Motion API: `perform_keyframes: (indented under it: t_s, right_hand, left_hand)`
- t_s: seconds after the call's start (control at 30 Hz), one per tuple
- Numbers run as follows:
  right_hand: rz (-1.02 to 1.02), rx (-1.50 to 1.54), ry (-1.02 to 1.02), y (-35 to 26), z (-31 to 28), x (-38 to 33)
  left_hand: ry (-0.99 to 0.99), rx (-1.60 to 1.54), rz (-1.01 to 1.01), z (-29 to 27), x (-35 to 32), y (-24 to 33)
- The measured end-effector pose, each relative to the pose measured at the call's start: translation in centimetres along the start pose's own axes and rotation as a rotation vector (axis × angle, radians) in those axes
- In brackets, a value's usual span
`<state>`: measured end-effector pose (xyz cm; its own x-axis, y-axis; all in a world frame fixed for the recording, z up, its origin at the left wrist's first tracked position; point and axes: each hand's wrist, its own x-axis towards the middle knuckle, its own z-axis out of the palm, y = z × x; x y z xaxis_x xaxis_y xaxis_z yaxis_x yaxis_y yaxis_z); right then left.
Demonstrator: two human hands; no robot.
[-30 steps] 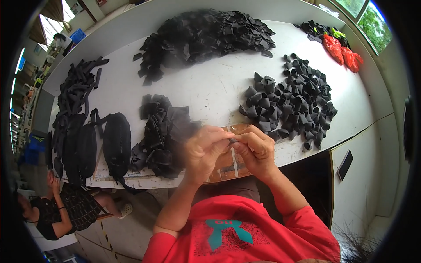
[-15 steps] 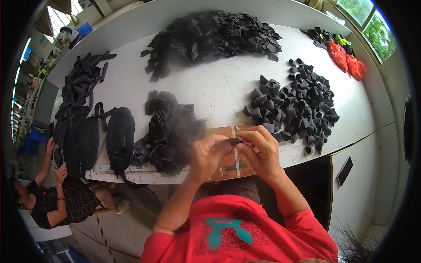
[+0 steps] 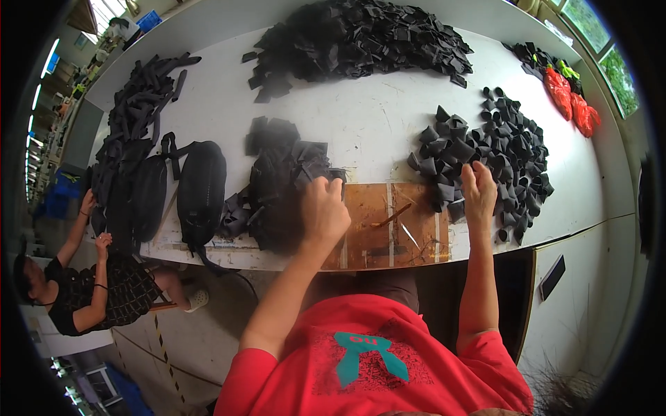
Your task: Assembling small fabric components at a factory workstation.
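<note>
My left hand (image 3: 325, 211) is at the right edge of a near pile of flat black fabric pieces (image 3: 277, 187), its fingers pinching one black piece (image 3: 337, 173). My right hand (image 3: 480, 197) is over the near left side of a heap of folded, looped black pieces (image 3: 517, 159). Its thumb and fingers are slightly apart, and a black looped piece (image 3: 458, 150) lies just beyond the fingertips. Between my hands is a brown board (image 3: 368, 239) at the table edge, with a thin brown stick (image 3: 392, 215) and a narrow white pointed strip (image 3: 410, 236) on it.
A large pile of flat black pieces (image 3: 374, 41) covers the far middle of the white table (image 3: 361, 125). Black pouches (image 3: 201, 187) and black strips (image 3: 142, 97) lie on the left, where a co-worker (image 3: 76, 284) sits. Red plastic bags (image 3: 570, 104) are far right.
My hands have parted from over the board: the left went to the near flat pile, the right to the looped heap. The dark piece they held together has left the board area.
</note>
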<state>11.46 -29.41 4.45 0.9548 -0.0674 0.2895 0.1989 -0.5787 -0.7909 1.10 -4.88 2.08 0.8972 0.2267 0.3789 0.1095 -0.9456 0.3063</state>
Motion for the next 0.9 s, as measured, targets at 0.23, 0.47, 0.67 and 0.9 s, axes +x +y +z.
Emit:
perform_keyframes:
  t_s: [0.23, 0.47, 0.67, 0.9]
  right_hand:
    - [0.202, 0.371, -0.376, -0.1, 1.6, -9.7]
    - [0.048, 0.337, -0.515, -6.4, 1.0, -12.1]
    - [0.148, 0.638, -0.504, -10.2, 2.5, -11.6]
    - [0.76, 1.284, -0.756, -10.0, 2.0, -11.1]
  left_hand:
    - [-0.247, 0.255, 0.213, 2.3, -0.6, -3.1]
    - [-0.063, -0.726, -0.251, -2.1, 0.7, -1.3]
    - [-0.485, -1.709, -0.787, -7.0, -2.1, 1.9]
    - [-0.472, -1.98, -0.83, -7.4, -4.9, 3.8]
